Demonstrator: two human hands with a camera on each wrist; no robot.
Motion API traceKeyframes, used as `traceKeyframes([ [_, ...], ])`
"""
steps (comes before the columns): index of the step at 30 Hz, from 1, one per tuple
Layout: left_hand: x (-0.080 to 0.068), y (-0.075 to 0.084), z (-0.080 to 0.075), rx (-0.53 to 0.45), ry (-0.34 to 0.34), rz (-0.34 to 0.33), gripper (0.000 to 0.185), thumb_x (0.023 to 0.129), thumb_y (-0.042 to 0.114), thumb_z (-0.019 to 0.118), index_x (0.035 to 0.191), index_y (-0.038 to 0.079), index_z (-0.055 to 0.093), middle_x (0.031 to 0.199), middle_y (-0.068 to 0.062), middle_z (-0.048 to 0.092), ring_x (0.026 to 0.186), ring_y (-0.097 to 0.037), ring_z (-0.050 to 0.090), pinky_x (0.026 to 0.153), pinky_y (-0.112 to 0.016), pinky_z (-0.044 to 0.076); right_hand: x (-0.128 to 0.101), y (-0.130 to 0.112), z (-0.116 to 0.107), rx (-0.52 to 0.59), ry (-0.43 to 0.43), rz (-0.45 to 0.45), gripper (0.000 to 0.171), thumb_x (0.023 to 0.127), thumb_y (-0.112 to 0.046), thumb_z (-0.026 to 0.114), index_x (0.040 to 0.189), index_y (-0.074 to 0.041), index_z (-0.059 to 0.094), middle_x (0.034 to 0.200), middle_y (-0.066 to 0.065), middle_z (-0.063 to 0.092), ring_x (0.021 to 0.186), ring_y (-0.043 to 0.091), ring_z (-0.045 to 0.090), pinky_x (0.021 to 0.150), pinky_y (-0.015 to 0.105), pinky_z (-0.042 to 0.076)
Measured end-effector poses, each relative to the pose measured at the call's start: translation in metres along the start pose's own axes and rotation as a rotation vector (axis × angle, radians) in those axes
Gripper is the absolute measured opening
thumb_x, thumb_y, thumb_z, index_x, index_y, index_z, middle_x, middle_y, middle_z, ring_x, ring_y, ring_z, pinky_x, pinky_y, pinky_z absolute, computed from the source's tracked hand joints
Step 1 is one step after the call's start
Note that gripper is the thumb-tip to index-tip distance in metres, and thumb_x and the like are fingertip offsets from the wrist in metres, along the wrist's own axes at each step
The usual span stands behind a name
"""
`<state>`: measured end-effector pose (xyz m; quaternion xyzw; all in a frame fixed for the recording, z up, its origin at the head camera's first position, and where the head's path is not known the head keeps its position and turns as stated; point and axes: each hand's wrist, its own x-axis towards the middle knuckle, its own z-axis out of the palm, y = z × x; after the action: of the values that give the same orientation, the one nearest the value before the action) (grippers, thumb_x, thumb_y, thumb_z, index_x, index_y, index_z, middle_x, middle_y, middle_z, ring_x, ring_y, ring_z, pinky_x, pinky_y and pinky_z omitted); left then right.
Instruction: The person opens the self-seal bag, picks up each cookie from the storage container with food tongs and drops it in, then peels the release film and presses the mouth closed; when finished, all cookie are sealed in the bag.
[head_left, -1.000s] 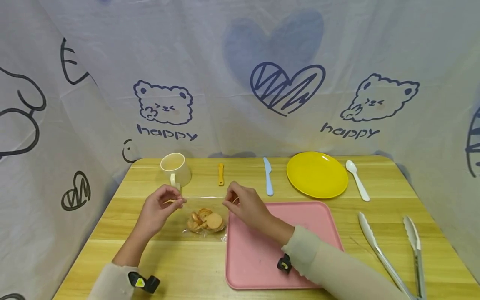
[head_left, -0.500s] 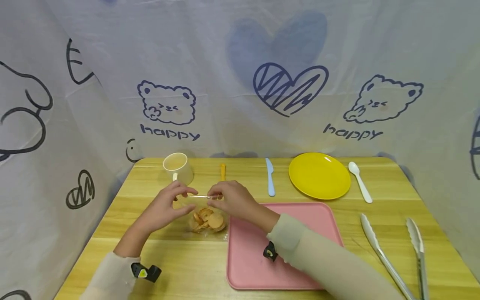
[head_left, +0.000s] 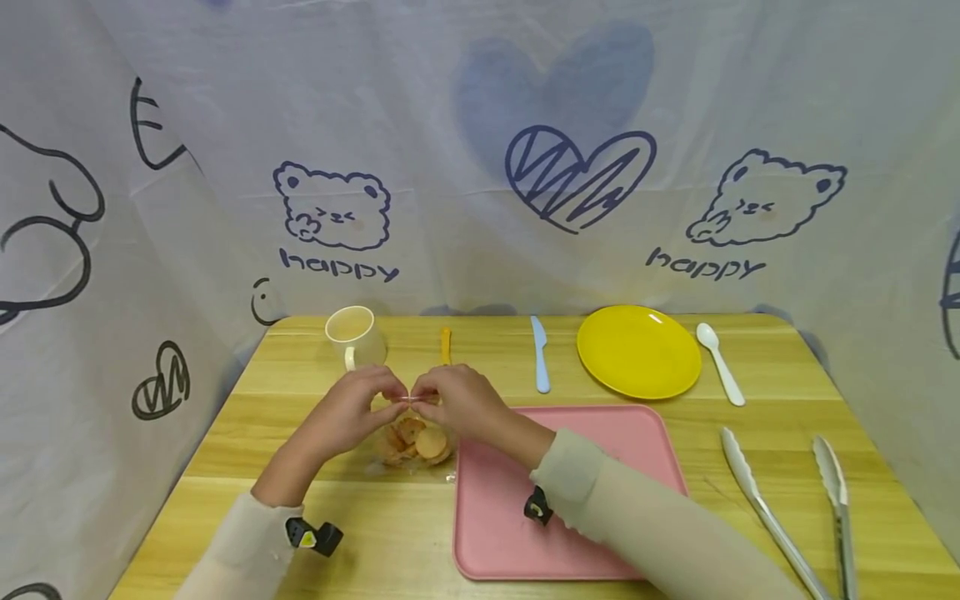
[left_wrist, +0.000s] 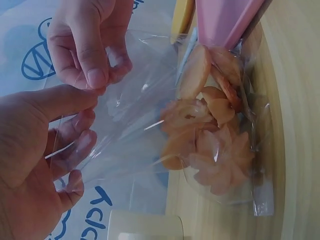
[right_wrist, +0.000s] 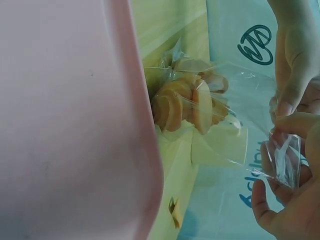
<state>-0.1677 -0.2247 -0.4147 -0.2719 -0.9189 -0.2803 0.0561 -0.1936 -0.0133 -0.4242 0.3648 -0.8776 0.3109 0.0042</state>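
Observation:
A clear plastic bag (left_wrist: 132, 95) holds several golden biscuits (head_left: 431, 443), some round and some flower-shaped. Its filled lower part is just left of the pink tray (head_left: 487, 517). At the bag's top edge my left hand (head_left: 348, 414) pinches the film between thumb and fingers. Right beside it, my right hand (head_left: 467, 406) pinches the same edge, and the fingertips of both hands meet near its middle. Folded film (right_wrist: 285, 157) shows between the right hand's thumb and fingers in the right wrist view. From the head view, the hands hide most of the bag's upper part.
A cream mug (head_left: 356, 337) stands behind the left hand, and a small orange handle (head_left: 446, 343) lies behind the right. Farther right are a light blue knife (head_left: 540, 354), a yellow plate (head_left: 637, 352), a white spoon (head_left: 720, 364) and metal tongs (head_left: 780, 525).
Both hands have come together from the two ends of the bag's top edge to its middle. The left hand's fingers, spread half a second ago, now pinch the film.

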Motion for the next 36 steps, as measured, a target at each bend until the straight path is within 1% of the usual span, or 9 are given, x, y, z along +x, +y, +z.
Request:
traceKeyframes([
  [3,-0.001,-0.003,0.0,0.004,-0.017,0.012,0.003,0.094,0.012,0.077,0.093,0.012,0.075,0.089,0.009,0.067,0.089,-0.015,0.062,0.081,-0.045,0.059,-0.002,0.002,0.0,0.005,0.0,-0.01,0.008,0.098,-0.023,0.074,0.099,-0.016,0.078,0.092,-0.005,0.073,0.081,0.007,0.065,0.07,0.02,0.054],
  [7,-0.004,-0.007,-0.002,0.031,-0.026,0.022,0.004,0.095,0.012,0.077,0.093,0.009,0.075,0.089,0.008,0.067,0.089,-0.018,0.063,0.081,-0.039,0.058,-0.007,0.007,0.0,0.042,0.008,-0.015,0.007,0.098,-0.02,0.074,0.099,-0.013,0.077,0.095,-0.002,0.075,0.087,0.01,0.07,0.078,0.024,0.058],
  [10,-0.008,-0.009,-0.006,0.042,-0.025,0.02,0.003,0.095,0.011,0.076,0.094,0.008,0.075,0.09,0.008,0.066,0.089,-0.018,0.064,0.08,-0.038,0.058,-0.012,0.011,-0.002,0.069,0.016,-0.017,0.007,0.098,-0.018,0.074,0.1,-0.012,0.076,0.096,-0.002,0.074,0.09,0.011,0.071,0.081,0.025,0.06],
  [15,-0.014,-0.012,-0.011,0.032,-0.024,-0.005,0.004,0.097,0.013,0.074,0.094,0.011,0.075,0.09,0.01,0.065,0.086,-0.011,0.062,0.079,-0.042,0.059,-0.02,0.018,-0.005,0.093,0.034,-0.026,0.006,0.098,-0.017,0.074,0.101,-0.012,0.076,0.096,-0.002,0.073,0.091,0.011,0.07,0.082,0.023,0.059],
  [19,-0.018,-0.016,-0.015,0.007,-0.033,-0.026,0.004,0.097,0.013,0.074,0.093,0.013,0.074,0.089,0.011,0.062,0.083,-0.009,0.059,0.076,-0.04,0.058,-0.025,0.022,-0.008,0.104,0.036,-0.033,0.006,0.098,-0.016,0.073,0.102,-0.011,0.075,0.096,-0.003,0.072,0.088,0.009,0.068,0.079,0.021,0.058],
  [25,-0.024,-0.019,-0.02,0.022,-0.043,0.015,0.009,0.094,0.006,0.075,0.093,0.014,0.072,0.089,0.011,0.061,0.082,-0.007,0.058,0.073,-0.035,0.058,-0.032,0.028,-0.01,0.13,0.046,-0.051,0.006,0.098,-0.013,0.073,0.101,-0.008,0.075,0.092,-0.003,0.07,0.082,0.007,0.063,0.073,0.019,0.056],
  [28,-0.028,-0.018,-0.021,0.039,-0.049,0.016,0.015,0.092,0.0,0.076,0.094,0.015,0.071,0.09,0.011,0.062,0.082,-0.007,0.058,0.072,-0.036,0.058,-0.036,0.03,-0.011,0.15,0.051,-0.061,0.004,0.097,-0.01,0.074,0.1,-0.008,0.074,0.091,-0.003,0.07,0.082,0.006,0.063,0.073,0.02,0.056],
  [33,-0.032,-0.016,-0.023,0.072,-0.056,-0.014,0.018,0.092,-0.002,0.075,0.092,0.015,0.068,0.089,0.01,0.059,0.082,-0.008,0.056,0.072,-0.038,0.057,-0.04,0.032,-0.009,0.19,0.066,-0.08,0.004,0.097,-0.007,0.072,0.101,-0.009,0.073,0.094,-0.002,0.069,0.084,0.007,0.063,0.074,0.02,0.057],
  [36,-0.035,-0.019,-0.023,0.028,-0.043,-0.048,0.018,0.095,0.002,0.073,0.09,0.018,0.067,0.088,0.01,0.057,0.082,-0.008,0.055,0.071,-0.034,0.054,-0.042,0.033,-0.008,0.234,0.068,-0.086,0.004,0.099,-0.009,0.071,0.102,-0.007,0.072,0.096,-0.001,0.068,0.087,0.009,0.064,0.077,0.022,0.058],
])
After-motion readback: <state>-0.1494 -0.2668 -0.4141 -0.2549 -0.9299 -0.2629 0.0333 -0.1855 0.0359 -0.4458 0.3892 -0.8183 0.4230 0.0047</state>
